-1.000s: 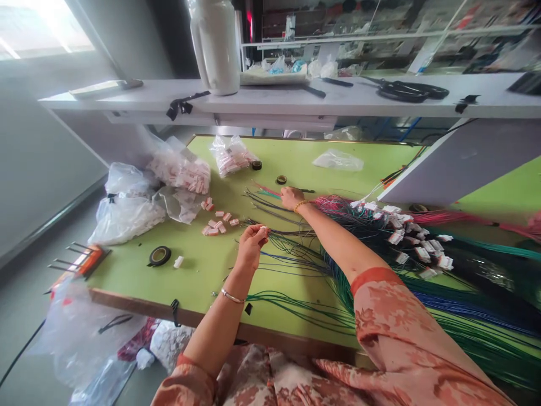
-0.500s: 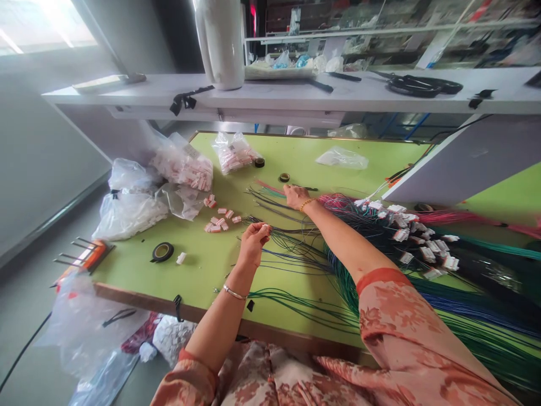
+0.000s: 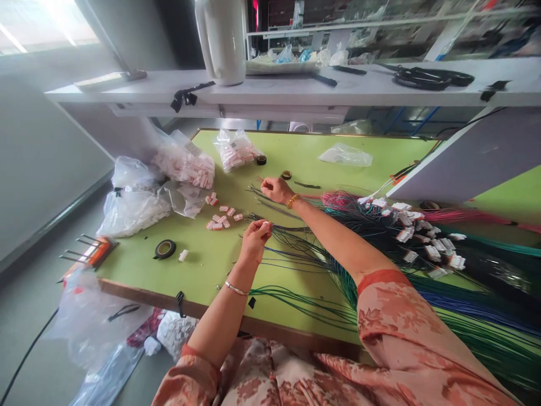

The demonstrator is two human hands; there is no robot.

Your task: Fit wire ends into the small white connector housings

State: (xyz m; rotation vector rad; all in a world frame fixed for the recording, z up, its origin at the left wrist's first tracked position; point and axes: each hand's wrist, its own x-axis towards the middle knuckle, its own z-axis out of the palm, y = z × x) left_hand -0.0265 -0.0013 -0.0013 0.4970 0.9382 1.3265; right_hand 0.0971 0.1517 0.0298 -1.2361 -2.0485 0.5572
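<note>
My left hand (image 3: pixel 255 240) hovers over the green table (image 3: pixel 203 265), its fingers pinched on a small white connector (image 3: pixel 265 225) with thin wires trailing from it. My right hand (image 3: pixel 275 189) is stretched farther out, closed on the end of a thin wire pulled from the fanned wires (image 3: pixel 279 237). A thick bundle of green, blue, black and pink wires (image 3: pixel 448 299) runs off to the right, with several white connectors (image 3: pixel 422 237) fitted on its ends. Loose pink-white connectors (image 3: pixel 222 217) lie just left of my hands.
Plastic bags of connectors (image 3: pixel 181 166) lie at the table's left and back. A black tape roll (image 3: pixel 164 248) lies near the front left, smaller rolls (image 3: pixel 286 175) farther back. A white shelf (image 3: pixel 296 90) above holds a white jug (image 3: pixel 222 39) and scissors (image 3: pixel 426 76).
My right hand has moved left and farther back along the table, drawing a wire with it. My left hand has stayed pinched in about the same spot.
</note>
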